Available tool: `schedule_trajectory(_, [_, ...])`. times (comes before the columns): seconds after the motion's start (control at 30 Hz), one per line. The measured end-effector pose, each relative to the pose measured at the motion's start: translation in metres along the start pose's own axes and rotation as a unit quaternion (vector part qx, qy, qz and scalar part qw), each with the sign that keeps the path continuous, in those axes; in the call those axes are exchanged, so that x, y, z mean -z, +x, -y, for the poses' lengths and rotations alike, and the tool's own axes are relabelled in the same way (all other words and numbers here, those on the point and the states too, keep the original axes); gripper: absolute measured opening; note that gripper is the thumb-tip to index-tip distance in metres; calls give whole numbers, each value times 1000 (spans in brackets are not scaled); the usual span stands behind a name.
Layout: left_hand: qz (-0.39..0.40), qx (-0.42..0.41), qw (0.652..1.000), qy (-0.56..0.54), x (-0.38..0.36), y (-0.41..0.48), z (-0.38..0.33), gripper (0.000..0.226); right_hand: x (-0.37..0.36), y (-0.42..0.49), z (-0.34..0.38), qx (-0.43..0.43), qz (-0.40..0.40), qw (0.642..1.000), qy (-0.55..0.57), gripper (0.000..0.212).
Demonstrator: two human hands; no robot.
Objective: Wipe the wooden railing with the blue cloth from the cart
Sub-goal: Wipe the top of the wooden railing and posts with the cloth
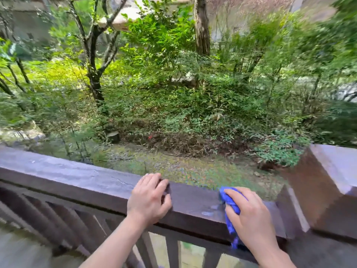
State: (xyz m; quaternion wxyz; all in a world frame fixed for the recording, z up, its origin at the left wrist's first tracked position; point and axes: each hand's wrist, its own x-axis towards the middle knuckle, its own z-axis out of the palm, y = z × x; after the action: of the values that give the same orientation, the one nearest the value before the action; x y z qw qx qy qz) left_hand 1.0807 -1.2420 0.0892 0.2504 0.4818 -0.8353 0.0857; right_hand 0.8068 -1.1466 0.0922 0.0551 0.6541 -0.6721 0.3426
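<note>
Head view: I judge wiping step in hand. Right hand point(249, 213) grip curled round blue cloth point(230, 205), pressing it on railing point(77, 180) top near post point(328, 180). Left hand point(148, 198) rests on railing, fingers relaxed. Next: slide cloth left, keep pressure.

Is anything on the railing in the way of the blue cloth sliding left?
Yes. The person's own left hand rests on top of the railing, a little to the left of the blue cloth held by the right hand. Nothing else visible lies on the rail top.
</note>
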Motion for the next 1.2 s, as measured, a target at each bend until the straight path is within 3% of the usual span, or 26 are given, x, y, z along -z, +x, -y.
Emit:
schedule_trajectory(0.13, [23,6,1000,-1,-1,-2,4,29,-7,-10,20,-54,-49,996,-45,35])
schedule_trajectory(0.27, [36,-1,999,3,-2,-1,5,28,3,-8,16,-9,-12,997,-79,32])
schedule_trajectory(0.43, [48,-11,999,3,-1,0,6,32,15,10,15,-165,-31,983,-69,30])
schedule_trajectory(0.6, [44,-13,999,0,-2,1,6,40,13,-20,27,21,77,997,13,33])
schedule_trajectory(0.67, [40,-12,999,-1,-2,1,6,42,28,-13,7,-7,78,997,-6,36])
schedule_trajectory(0.77, [33,-2,999,2,-4,1,5,39,28,5,-2,-123,11,991,-53,33])
schedule_trajectory(0.8, [27,1,1000,5,-4,1,5,38,19,6,5,-114,4,991,-66,32])
schedule_trajectory(0.93, [18,7,1000,14,-4,0,4,34,2,-10,15,69,56,995,-52,34])
schedule_trajectory(1.0, [26,9,999,16,-1,0,2,34,9,6,9,71,70,992,-79,33])
schedule_trajectory(1.13, [31,15,999,11,2,1,1,32,18,44,14,-42,-41,995,-78,39])
schedule_trajectory(1.2, [35,23,999,14,1,2,1,33,18,44,21,-23,-99,992,-72,46])
